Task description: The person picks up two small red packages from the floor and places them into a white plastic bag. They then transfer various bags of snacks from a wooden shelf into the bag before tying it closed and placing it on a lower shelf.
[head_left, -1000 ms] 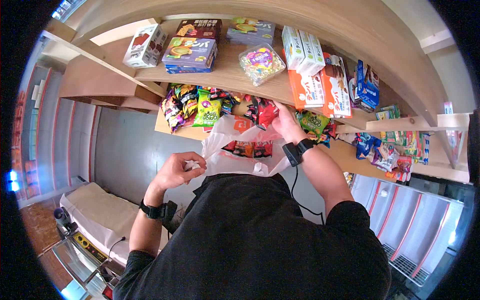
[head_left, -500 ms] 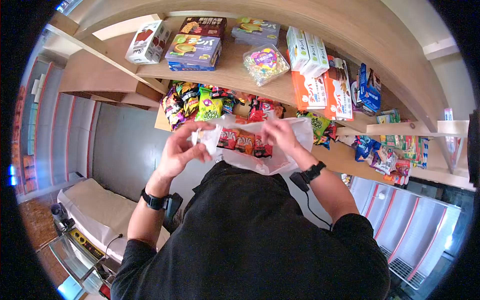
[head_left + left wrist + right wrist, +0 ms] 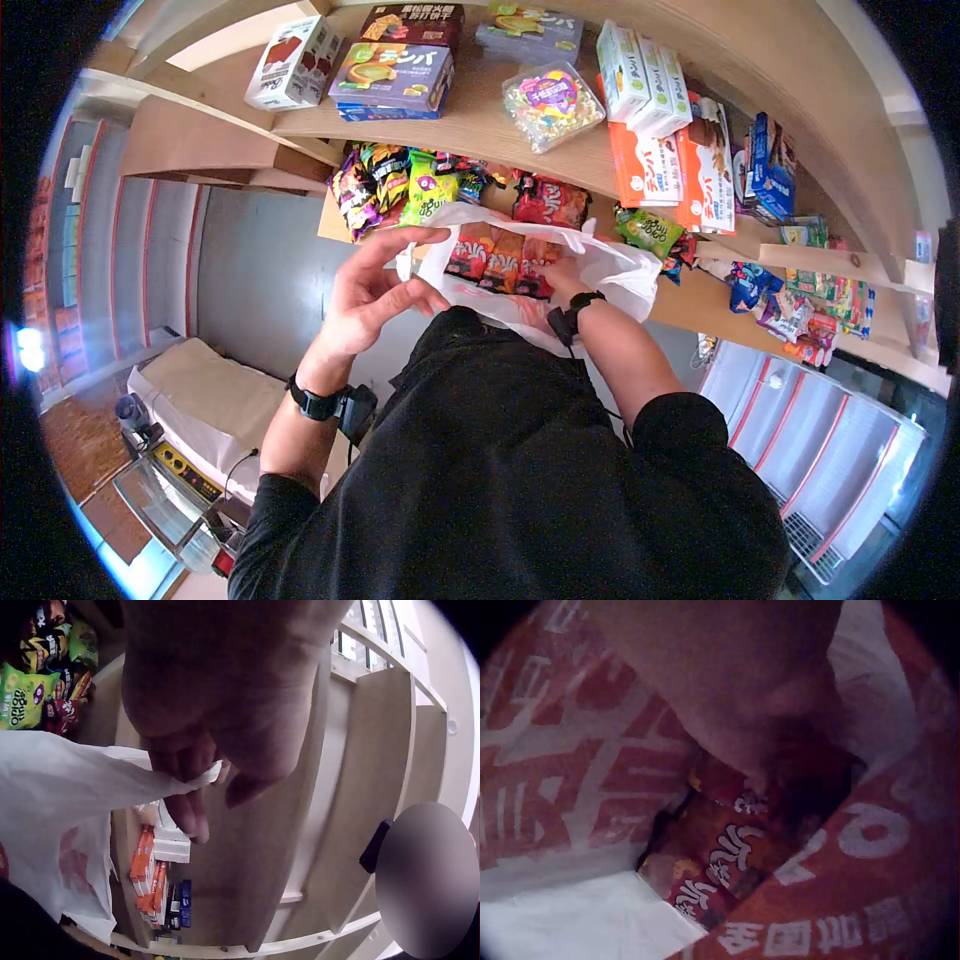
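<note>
A white plastic bag (image 3: pixel 625 272) with red print hangs with its mouth spread in front of the body. Inside it stand red and orange snack packets (image 3: pixel 502 262) in a row. My left hand (image 3: pixel 365 290) is at the bag's left side; in the left wrist view its fingers pinch a strip of the bag's plastic (image 3: pixel 202 777). The right hand (image 3: pixel 566 280) is down inside the bag, over the packet at the right end of the row. Its fingertips are dark and hidden in the right wrist view, so I cannot tell whether they grip that packet.
Behind the bag, a lower shelf bears a red packet (image 3: pixel 550 203), green snack bags (image 3: pixel 430 195) and other bagged snacks. On the wooden shelf above (image 3: pixel 470 122) stand biscuit boxes (image 3: pixel 393 77) and a clear candy box (image 3: pixel 548 103). A cloth-covered surface (image 3: pixel 205 395) lies at left.
My right hand has come from a red snack packet at the lower shelf down into the bag. The left hand has risen, and the bag's mouth has shifted right.
</note>
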`<action>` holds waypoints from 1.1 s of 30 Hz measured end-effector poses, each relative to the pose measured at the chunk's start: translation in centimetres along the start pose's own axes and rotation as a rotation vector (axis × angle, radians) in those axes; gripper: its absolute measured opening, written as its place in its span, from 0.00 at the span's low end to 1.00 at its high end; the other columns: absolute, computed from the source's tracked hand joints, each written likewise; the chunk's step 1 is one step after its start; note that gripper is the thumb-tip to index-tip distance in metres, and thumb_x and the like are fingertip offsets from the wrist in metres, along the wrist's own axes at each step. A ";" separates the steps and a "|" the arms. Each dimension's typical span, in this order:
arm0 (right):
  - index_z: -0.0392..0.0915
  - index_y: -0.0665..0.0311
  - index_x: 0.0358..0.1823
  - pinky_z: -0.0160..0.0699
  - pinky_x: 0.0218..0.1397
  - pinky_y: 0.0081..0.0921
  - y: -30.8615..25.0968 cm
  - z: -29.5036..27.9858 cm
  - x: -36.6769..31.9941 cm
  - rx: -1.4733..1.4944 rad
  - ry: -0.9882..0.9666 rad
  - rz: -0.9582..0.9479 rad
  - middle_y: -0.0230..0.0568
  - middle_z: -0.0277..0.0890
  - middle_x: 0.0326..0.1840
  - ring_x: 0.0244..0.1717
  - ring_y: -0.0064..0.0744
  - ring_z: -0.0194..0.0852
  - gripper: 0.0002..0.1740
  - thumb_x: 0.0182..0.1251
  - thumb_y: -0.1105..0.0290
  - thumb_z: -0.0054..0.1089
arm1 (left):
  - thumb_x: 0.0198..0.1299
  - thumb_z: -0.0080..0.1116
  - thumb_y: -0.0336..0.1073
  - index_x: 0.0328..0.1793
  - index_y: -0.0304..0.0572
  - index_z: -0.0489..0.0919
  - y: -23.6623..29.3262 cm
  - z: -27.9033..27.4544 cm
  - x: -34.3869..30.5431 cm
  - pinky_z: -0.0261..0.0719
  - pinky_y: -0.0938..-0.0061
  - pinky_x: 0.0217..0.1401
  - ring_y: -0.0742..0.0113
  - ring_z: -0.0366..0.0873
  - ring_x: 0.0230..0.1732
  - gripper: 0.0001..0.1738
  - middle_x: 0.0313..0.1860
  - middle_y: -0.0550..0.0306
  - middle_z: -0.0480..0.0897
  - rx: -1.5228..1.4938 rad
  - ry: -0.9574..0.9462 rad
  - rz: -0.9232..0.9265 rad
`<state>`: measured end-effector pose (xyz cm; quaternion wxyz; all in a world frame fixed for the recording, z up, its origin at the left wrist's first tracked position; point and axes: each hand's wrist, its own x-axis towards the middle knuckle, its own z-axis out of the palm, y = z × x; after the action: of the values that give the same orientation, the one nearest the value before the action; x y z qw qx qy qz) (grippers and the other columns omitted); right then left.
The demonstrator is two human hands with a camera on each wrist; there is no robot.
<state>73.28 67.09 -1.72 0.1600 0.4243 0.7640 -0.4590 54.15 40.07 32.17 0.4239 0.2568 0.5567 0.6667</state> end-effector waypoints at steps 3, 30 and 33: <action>0.77 0.73 0.61 0.88 0.54 0.35 -0.1 0.4 -0.9 0.214 -0.017 0.034 0.52 0.86 0.54 0.51 0.42 0.88 0.27 0.70 0.58 0.68 | 0.70 0.62 0.30 0.74 0.34 0.68 -0.4 -0.5 -0.5 0.88 0.70 0.39 0.56 0.90 0.41 0.29 0.73 0.39 0.74 -0.018 0.038 -0.008; 0.76 0.72 0.64 0.88 0.59 0.35 -6.3 4.0 -3.2 0.835 -0.361 0.032 0.51 0.85 0.57 0.55 0.41 0.87 0.24 0.75 0.61 0.61 | 0.71 0.59 0.25 0.73 0.34 0.70 0.5 -2.9 -0.7 0.90 0.71 0.44 0.59 0.90 0.44 0.25 0.73 0.42 0.75 -0.005 -0.179 -0.074; 0.76 0.72 0.64 0.88 0.59 0.35 -7.1 4.0 -3.9 1.048 -0.474 0.062 0.51 0.85 0.57 0.55 0.41 0.87 0.24 0.76 0.62 0.61 | 0.71 0.58 0.24 0.73 0.34 0.69 0.7 -3.7 -0.6 0.90 0.70 0.45 0.59 0.90 0.44 0.25 0.73 0.42 0.75 0.008 -0.224 -0.059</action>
<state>69.33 60.22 2.63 0.1085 0.3548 0.3649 -0.8539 51.30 37.59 31.99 0.5020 0.3149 0.5158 0.6187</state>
